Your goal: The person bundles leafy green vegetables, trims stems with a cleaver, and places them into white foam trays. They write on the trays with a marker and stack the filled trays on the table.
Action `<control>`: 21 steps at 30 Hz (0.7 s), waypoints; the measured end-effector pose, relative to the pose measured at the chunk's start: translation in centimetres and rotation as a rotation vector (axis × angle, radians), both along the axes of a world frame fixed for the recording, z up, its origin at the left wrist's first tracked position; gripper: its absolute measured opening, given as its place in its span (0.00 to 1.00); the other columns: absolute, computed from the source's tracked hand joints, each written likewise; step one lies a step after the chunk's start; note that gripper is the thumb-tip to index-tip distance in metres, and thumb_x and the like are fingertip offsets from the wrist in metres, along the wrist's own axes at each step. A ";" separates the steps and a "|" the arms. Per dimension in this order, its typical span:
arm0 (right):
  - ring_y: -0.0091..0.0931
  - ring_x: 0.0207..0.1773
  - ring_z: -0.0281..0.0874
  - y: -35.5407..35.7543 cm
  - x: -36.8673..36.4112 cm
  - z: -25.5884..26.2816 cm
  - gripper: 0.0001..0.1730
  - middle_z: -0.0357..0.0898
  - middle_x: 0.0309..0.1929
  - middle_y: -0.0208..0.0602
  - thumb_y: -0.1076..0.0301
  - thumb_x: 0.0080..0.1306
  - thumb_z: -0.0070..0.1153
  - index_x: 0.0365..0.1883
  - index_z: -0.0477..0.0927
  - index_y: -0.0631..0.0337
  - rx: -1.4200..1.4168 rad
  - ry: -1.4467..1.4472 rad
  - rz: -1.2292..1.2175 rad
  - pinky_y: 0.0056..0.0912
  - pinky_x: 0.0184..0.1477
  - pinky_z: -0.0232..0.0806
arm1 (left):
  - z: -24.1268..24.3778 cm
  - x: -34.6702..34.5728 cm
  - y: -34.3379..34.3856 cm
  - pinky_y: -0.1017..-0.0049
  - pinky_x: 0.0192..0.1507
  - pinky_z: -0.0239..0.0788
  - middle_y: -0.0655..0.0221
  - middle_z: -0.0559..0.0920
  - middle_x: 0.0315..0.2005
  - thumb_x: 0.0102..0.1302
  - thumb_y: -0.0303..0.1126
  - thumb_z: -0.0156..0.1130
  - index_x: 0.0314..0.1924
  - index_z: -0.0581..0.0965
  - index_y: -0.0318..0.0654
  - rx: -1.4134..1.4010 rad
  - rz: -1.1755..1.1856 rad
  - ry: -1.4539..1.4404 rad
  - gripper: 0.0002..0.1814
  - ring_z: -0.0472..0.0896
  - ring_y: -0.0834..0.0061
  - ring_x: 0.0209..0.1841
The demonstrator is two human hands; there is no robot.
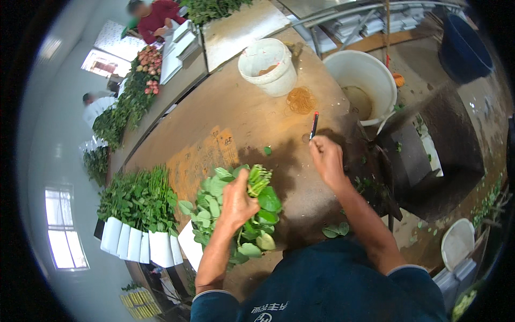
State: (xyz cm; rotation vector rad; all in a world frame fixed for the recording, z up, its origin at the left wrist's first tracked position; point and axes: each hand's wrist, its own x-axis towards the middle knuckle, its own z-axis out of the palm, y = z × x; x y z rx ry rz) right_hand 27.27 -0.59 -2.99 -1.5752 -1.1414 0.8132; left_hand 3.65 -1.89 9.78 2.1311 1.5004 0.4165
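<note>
My left hand (237,201) grips a bunch of leafy green stems (259,179) near its cut ends. Broad leaves spread around and below the fist, and any flower heads are hidden. A white sheet (190,243) shows beside the bunch. Over the brown worktable (193,104), my right hand (326,159) has its fingers bent together at the lower end of a black marker pen with a red tip (314,124). Whether the fingers hold the pen or only reach beside it is unclear. A tan pile of rubber bands (301,100) lies beyond the pen.
A white bucket (267,66) stands on the table; a larger white tub (362,88) is off its right edge. Wrapped green bunches (139,205) line the left side. Pink roses (149,60) lie near a person in red (161,18). A dark blue bin (464,48) stands far right.
</note>
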 end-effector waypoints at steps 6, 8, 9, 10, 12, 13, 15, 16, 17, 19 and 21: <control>0.53 0.46 0.80 8.2 2.0 -7.6 0.26 0.81 0.38 0.61 0.48 0.61 0.61 0.34 0.82 0.68 -0.424 -0.474 -0.023 0.55 0.47 0.70 | 14.8 -4.5 2.1 0.77 0.42 0.70 0.72 0.77 0.36 0.59 0.25 0.65 0.47 0.73 0.34 0.441 0.206 -0.183 0.16 0.75 0.80 0.38; 0.46 0.41 0.83 8.1 1.7 -5.7 0.22 0.83 0.36 0.55 0.52 0.60 0.59 0.31 0.84 0.66 -0.457 -0.513 0.068 0.48 0.43 0.72 | 17.4 -9.3 4.7 0.75 0.37 0.68 0.74 0.76 0.31 0.56 0.31 0.69 0.42 0.73 0.37 0.594 0.361 -0.133 0.16 0.74 0.79 0.33; 0.42 0.38 0.84 8.0 1.8 -5.0 0.20 0.84 0.34 0.53 0.54 0.60 0.58 0.30 0.84 0.65 -0.481 -0.540 0.097 0.45 0.41 0.73 | 18.6 -10.4 6.1 0.75 0.36 0.68 0.73 0.77 0.31 0.57 0.34 0.69 0.41 0.74 0.36 0.583 0.466 -0.100 0.16 0.74 0.79 0.32; 0.38 0.35 0.83 7.6 1.7 -5.1 0.20 0.83 0.32 0.50 0.54 0.60 0.58 0.29 0.84 0.65 -0.509 -0.393 0.146 0.42 0.38 0.72 | 19.4 -12.0 7.7 0.75 0.37 0.68 0.73 0.77 0.31 0.57 0.34 0.69 0.41 0.75 0.35 0.483 0.542 -0.261 0.16 0.75 0.79 0.32; 0.31 0.27 0.81 6.2 1.0 -5.5 0.19 0.82 0.26 0.45 0.54 0.59 0.59 0.28 0.84 0.65 -0.565 -0.105 0.259 0.37 0.31 0.70 | 18.8 -20.0 12.2 0.72 0.39 0.73 0.63 0.83 0.35 0.53 0.34 0.71 0.44 0.79 0.31 0.443 0.790 -0.226 0.20 0.80 0.73 0.34; 0.27 0.24 0.77 4.7 0.6 -7.2 0.18 0.80 0.24 0.41 0.55 0.60 0.59 0.26 0.82 0.65 -0.495 0.020 0.284 0.33 0.28 0.66 | 17.5 -23.1 14.3 0.70 0.38 0.73 0.61 0.84 0.36 0.51 0.36 0.72 0.45 0.79 0.31 0.400 0.862 -0.271 0.23 0.81 0.71 0.34; 0.21 0.21 0.74 1.4 -0.6 -8.8 0.16 0.78 0.21 0.35 0.58 0.63 0.59 0.26 0.80 0.63 -0.398 0.253 0.317 0.27 0.25 0.63 | 13.3 -28.3 18.6 0.68 0.38 0.74 0.59 0.84 0.36 0.49 0.39 0.74 0.40 0.81 0.28 0.332 1.035 -0.250 0.23 0.83 0.69 0.35; 0.20 0.22 0.74 -0.1 -0.9 -8.1 0.13 0.78 0.21 0.33 0.60 0.65 0.58 0.27 0.79 0.62 -0.373 0.355 0.317 0.25 0.25 0.62 | 10.8 -28.7 20.2 0.67 0.40 0.73 0.59 0.85 0.37 0.48 0.41 0.75 0.38 0.82 0.28 0.214 1.062 -0.356 0.24 0.83 0.68 0.36; 0.20 0.23 0.74 -1.4 -1.7 -6.0 0.12 0.78 0.23 0.32 0.62 0.66 0.57 0.29 0.77 0.62 -0.383 0.430 0.324 0.24 0.26 0.63 | 7.7 -31.6 21.9 0.66 0.42 0.73 0.58 0.85 0.38 0.47 0.42 0.76 0.39 0.82 0.28 0.211 1.119 -0.296 0.25 0.83 0.65 0.38; 0.19 0.26 0.76 -3.7 -2.9 -1.7 0.09 0.78 0.27 0.33 0.66 0.67 0.57 0.31 0.76 0.62 -0.371 0.578 0.247 0.22 0.27 0.66 | 1.9 -32.2 25.0 0.62 0.46 0.72 0.52 0.84 0.43 0.47 0.44 0.77 0.42 0.82 0.27 0.180 1.148 -0.132 0.29 0.83 0.60 0.43; 0.20 0.29 0.77 -5.6 -4.1 1.8 0.07 0.79 0.32 0.34 0.69 0.66 0.59 0.33 0.76 0.64 -0.319 0.716 0.108 0.22 0.28 0.68 | -2.1 -30.7 27.7 0.60 0.47 0.72 0.52 0.82 0.47 0.47 0.44 0.77 0.48 0.79 0.29 0.034 1.140 -0.080 0.32 0.82 0.57 0.47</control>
